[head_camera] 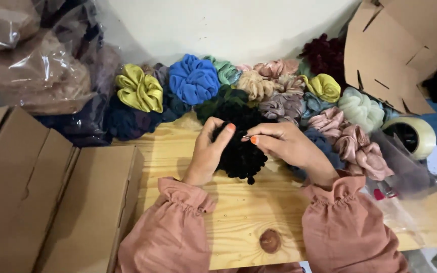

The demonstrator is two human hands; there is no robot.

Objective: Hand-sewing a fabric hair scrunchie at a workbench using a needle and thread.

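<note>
Your left hand (209, 151) covering part of the black scrunchie (239, 151), small metal item at your right hand's (287, 146) fingertips too tiny to identify, cardboard boxes (36, 202) running off the left edge.

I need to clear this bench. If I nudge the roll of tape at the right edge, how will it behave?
The roll of tape stands tilted on its rim, so it would probably roll or tip flat. It looks stiff and keeps its ring shape, unlike the soft scrunchies beside it.

Left hand (209, 151) curled, fingers up, gripping. Right hand (287, 145) pinching, thumb against forefinger. Wrists close, forearms converging.
</note>
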